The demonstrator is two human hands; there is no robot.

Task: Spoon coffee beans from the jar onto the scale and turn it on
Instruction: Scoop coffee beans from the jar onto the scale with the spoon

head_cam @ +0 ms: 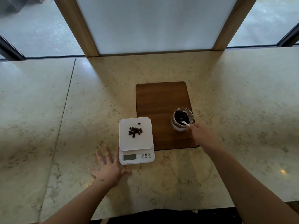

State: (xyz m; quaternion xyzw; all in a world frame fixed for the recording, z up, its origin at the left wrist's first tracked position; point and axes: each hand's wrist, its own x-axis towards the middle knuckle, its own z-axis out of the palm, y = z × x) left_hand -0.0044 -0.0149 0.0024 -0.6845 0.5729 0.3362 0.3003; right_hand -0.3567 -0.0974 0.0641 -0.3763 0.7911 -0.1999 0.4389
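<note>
White scale [136, 139] beside flat, open left hand [108, 169]; right hand [203, 134] grips spoon [186, 123] (in jar [182, 119]).

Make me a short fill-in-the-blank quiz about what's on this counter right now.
1. The small pile of coffee beans lies on the white ____.
2. The jar stands on the wooden ____.
3. The right hand holds a white ____ dipped in the jar.
4. The left hand rests flat on the ____.

Missing words: scale; board; spoon; counter
</note>
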